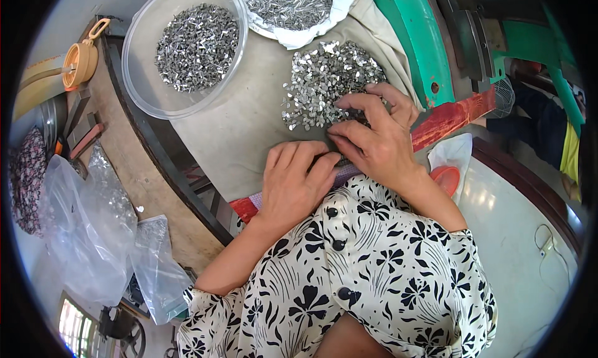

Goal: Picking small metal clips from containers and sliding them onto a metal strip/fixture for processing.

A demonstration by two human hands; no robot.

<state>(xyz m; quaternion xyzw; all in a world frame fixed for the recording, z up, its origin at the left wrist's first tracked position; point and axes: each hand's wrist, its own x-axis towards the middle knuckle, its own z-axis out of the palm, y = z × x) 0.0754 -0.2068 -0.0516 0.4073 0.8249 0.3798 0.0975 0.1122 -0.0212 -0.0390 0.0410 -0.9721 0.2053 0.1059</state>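
Note:
A heap of small flat silvery metal pieces (314,84) lies on a grey-beige cloth (218,143) before me. My right hand (381,130) rests over the heap's near right side, its fingers bent and spread apart, the fingertips touching the pieces. Close beside its thumb, my left hand (298,178) lies at the near edge of the cloth. Its fingers are curled in with thumb and forefinger drawn together; whatever they pinch, if anything, is hidden or too small to name.
A clear plastic tub (132,77) of short metal bits stands far left. Behind the heap is a white-lined bowl (341,12) of metal pins. Green machine framework (405,40) rises at the right. Plastic bags (87,227) and an orange-handled tool (80,65) lie left.

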